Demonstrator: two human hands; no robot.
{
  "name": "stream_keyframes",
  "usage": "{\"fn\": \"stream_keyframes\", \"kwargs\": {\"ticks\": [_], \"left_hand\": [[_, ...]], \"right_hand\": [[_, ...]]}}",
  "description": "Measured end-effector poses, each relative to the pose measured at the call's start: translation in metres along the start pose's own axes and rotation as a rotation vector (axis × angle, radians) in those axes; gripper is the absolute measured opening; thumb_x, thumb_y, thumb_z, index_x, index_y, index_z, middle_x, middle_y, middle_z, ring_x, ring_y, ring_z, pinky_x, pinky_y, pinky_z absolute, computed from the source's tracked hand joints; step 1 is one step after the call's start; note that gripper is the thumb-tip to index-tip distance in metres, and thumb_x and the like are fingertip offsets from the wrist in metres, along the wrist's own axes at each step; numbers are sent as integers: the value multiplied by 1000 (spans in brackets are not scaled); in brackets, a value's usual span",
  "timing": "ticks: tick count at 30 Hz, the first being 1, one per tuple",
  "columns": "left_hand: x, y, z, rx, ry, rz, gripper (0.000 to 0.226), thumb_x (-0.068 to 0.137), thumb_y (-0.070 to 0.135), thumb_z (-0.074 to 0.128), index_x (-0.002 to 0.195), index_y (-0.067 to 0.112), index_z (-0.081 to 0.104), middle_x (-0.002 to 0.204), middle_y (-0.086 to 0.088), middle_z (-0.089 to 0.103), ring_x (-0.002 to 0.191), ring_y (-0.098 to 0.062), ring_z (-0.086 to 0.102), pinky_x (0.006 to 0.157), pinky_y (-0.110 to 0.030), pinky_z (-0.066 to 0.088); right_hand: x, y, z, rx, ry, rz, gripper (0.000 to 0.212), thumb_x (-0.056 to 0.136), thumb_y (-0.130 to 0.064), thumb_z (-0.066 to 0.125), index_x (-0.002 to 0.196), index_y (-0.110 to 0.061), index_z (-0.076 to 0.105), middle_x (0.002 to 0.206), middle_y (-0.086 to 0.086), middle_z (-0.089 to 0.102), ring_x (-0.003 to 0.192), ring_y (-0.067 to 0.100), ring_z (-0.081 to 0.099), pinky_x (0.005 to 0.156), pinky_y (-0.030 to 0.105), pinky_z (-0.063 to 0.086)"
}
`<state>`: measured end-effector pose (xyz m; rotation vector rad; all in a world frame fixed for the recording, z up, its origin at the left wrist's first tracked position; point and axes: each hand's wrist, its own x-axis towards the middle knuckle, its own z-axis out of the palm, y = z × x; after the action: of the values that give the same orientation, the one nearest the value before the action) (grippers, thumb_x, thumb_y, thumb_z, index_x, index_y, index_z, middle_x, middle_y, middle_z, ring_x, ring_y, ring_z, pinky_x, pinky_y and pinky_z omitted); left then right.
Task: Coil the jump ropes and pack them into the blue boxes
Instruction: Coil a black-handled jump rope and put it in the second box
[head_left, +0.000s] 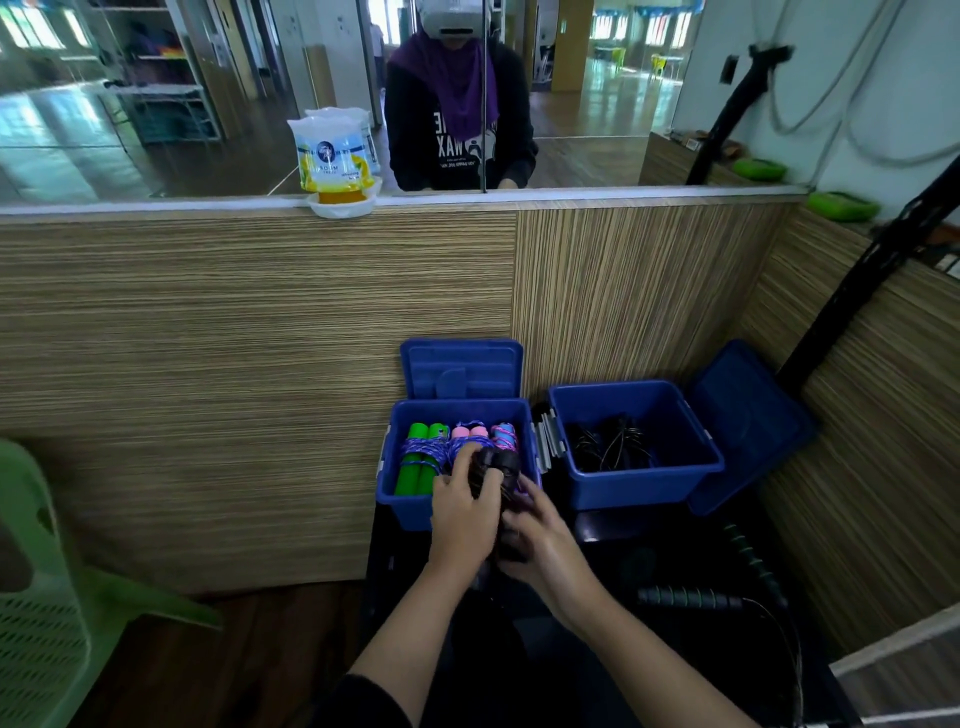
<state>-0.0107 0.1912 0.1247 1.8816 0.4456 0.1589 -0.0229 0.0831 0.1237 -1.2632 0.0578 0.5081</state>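
now both the left hand (464, 512) and right hand (540, 540) clutch a dark-handled coiled rope (496, 470), steadying it to seat into the blue box (410, 501) just beyond them.

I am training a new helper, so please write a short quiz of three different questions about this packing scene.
1. True or false: both blue boxes have their lids open.
2. Which box holds the green-handled rope: A left box, B right box?
3. What do both hands hold?

Key:
1. True: left box, right box.
2. A: green-handled rope.
3. Left hand and right hand hold a black-handled rope over the left box.
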Motion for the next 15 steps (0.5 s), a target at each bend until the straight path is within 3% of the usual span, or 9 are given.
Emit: {"fn": "stream_keyframes", "kwargs": {"ticks": [4, 6, 10, 13, 15], "left_hand": [[0, 2, 10, -33, -21, -54, 39, 94, 40, 54, 130, 27, 45, 125, -12, 48, 97, -15, 45, 88, -24, 33], [-1, 2, 12, 2, -71, -28, 42, 96, 40, 51, 133, 24, 42, 127, -12, 46, 98, -14, 44, 87, -22, 31], [1, 2, 13, 68, -116, 20, 37, 97, 35, 51, 131, 22, 43, 128, -10, 47, 102, -14, 46, 86, -23, 31], [4, -2, 15, 83, -138, 24, 40, 96, 31, 54, 134, 22, 46, 126, -12, 54, 114, -23, 53, 93, -25, 37], [6, -4, 14, 64, -150, 10, 38, 95, 30, 57, 132, 23, 50, 121, -8, 61, 110, -20, 57, 91, -24, 41]], "right_hand": [[1, 5, 1, -130, 40, -105, 57, 91, 6, 49, 130, -34, 39, 114, 2, 65, 90, 10, 65, 71, 22, 52], [7, 3, -3, -186, 95, -138, 57, 90, 6, 49, 134, -28, 41, 114, 13, 65, 81, 11, 64, 69, 25, 53], [7, -5, -11, -189, 158, -156, 55, 91, 7, 44, 133, -29, 39, 119, 6, 61, 104, 20, 59, 96, 39, 46], [7, -8, -14, -204, 195, -168, 53, 93, 4, 42, 135, -28, 39, 120, 1, 60, 110, 18, 59, 102, 36, 44], [10, -5, -19, -232, 225, -145, 52, 93, 1, 43, 140, -21, 40, 129, 5, 57, 117, 20, 56, 104, 36, 43]]}}
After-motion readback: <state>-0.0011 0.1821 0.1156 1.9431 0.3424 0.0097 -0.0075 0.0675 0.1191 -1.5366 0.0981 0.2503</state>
